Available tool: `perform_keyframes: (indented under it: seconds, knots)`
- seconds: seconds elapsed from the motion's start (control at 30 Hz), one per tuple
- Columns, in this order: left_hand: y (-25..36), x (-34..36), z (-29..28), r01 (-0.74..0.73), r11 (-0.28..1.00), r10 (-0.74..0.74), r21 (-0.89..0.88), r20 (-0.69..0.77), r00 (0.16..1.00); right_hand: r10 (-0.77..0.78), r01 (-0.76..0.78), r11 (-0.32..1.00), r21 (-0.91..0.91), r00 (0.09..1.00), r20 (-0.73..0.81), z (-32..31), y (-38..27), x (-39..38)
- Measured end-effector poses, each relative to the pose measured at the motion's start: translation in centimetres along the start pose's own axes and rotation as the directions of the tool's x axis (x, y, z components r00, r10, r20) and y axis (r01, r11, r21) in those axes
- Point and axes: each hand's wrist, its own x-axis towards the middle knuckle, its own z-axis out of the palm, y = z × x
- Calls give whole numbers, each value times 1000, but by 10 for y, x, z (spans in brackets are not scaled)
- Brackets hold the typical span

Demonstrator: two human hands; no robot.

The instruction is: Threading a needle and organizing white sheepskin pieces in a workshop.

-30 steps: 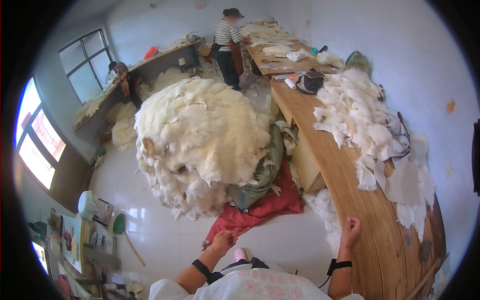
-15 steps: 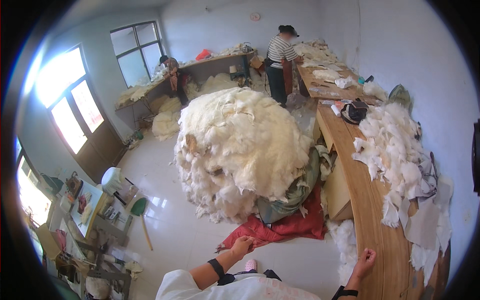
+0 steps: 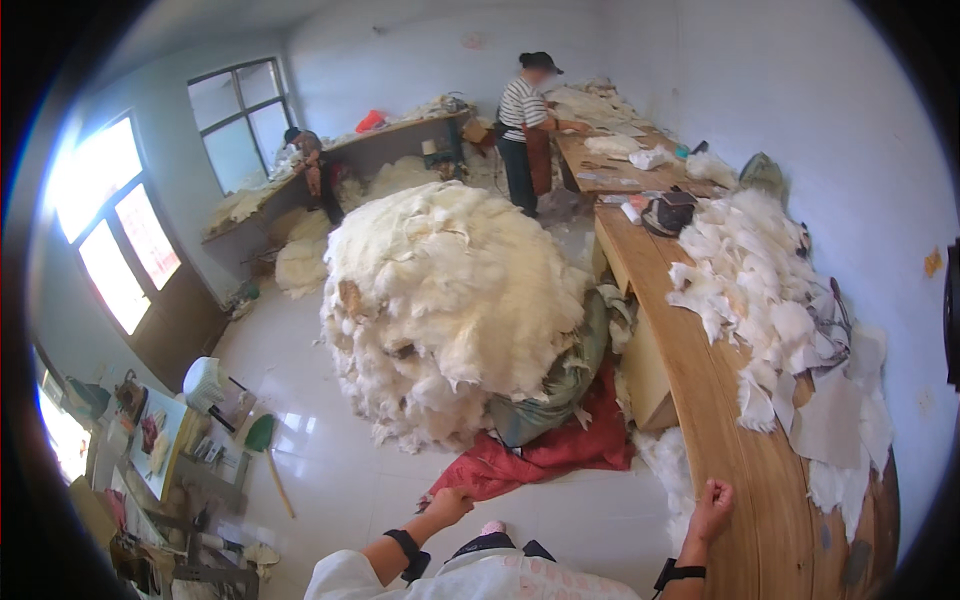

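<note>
My left hand (image 3: 450, 506) is closed in front of the red sack (image 3: 540, 461) on the floor, fingers curled in. My right hand (image 3: 712, 508), also closed, is raised at the near edge of the long wooden table (image 3: 730, 455). Whatever either hand may pinch is too small to make out. Ahead stands a big heap of cream-white fleece pelts (image 3: 450, 300), with a green sack (image 3: 530, 415) at its lower right. White fleece pieces (image 3: 755, 270) and flat grey-white scraps (image 3: 828, 425) lie along the wall side of the table.
A person in a striped top (image 3: 522, 110) works at the far table; another person (image 3: 308, 165) bends over a bench by the window. A green dustpan (image 3: 260, 432) with a wooden handle lies on the left floor, near a cluttered workbench (image 3: 165, 440). A dark cap-like item (image 3: 668, 213) sits on the table.
The whole scene has shifted left in the picture as my head turned right. Both hands stay closed; my left hand has moved slightly left against the red sack.
</note>
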Motion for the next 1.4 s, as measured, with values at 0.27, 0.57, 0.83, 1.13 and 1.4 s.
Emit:
perform_keyframes:
  seconds: [0.27,0.57,0.83,1.13,1.4]
  knots:
    - [-22,32,-9,-122,974,99,190,126,987,-30,28,999,-15,994,-107,3,-10,-1]
    - [-46,73,-13,-264,832,67,488,384,921,320,-337,731,594,937,138,-15,4,0]
    - [-85,83,-12,-346,788,51,509,506,861,351,-270,450,851,930,110,-17,1,-20]
    - [-161,61,-21,-375,816,147,440,470,870,366,-332,342,879,909,201,0,-2,-56]
    - [-151,69,-72,-108,880,-94,462,394,914,318,-397,58,916,877,360,-1,28,-103]
